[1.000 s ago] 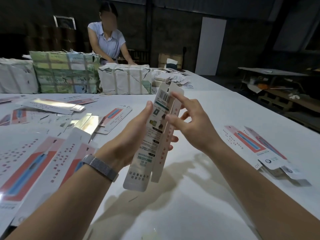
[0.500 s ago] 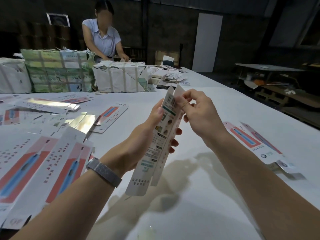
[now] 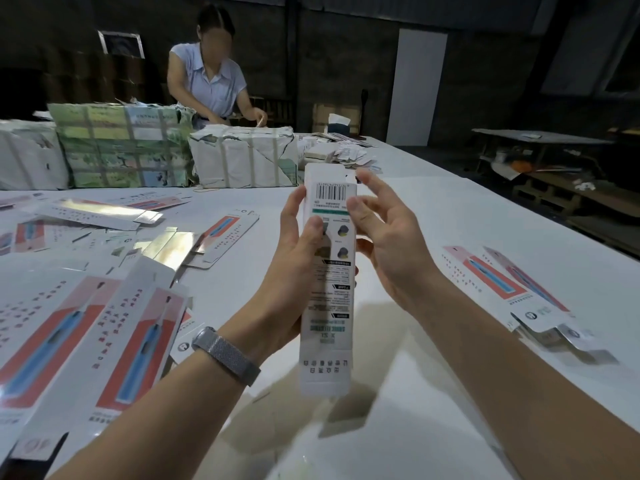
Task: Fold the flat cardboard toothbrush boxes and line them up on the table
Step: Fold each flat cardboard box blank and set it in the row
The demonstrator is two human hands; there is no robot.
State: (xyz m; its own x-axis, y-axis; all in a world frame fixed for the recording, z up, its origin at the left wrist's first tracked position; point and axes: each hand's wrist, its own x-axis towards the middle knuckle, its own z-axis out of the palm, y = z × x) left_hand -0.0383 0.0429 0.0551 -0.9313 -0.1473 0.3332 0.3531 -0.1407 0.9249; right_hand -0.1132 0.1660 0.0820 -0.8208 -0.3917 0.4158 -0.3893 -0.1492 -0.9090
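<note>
The head camera, the only view, looks down on a long white table (image 3: 433, 216); above its near middle the toothbrush box (image 3: 327, 282) is held upright in the air, barcode end uppermost and printed back panel toward the viewer, clear of the tabletop; the left hand (image 3: 294, 271), with a grey mesh watch strap (image 3: 225, 355) at the wrist, wraps round the box's left edge, thumb pressed on the front panel and fingers curled behind; the right hand (image 3: 391, 247) sits at the box's right edge with fingers spread, one fingertip (image 3: 355, 204) touching the panel just below the barcode, nothing pinched; whether the box is fully squared into a tube I cannot tell; flat unfolded boxes (image 3: 79, 341) lie fanned at the near left, more are scattered beyond them, and a few folded boxes (image 3: 502, 282) lie at the right; wrapped bundles (image 3: 121, 147) stand at the far end, where another person (image 3: 207, 81) works; the card looks light, thin and springy, likely to crease if squeezed across the panels; it seems best held along the long scored edges, pressing the end flaps in near their folds.
</note>
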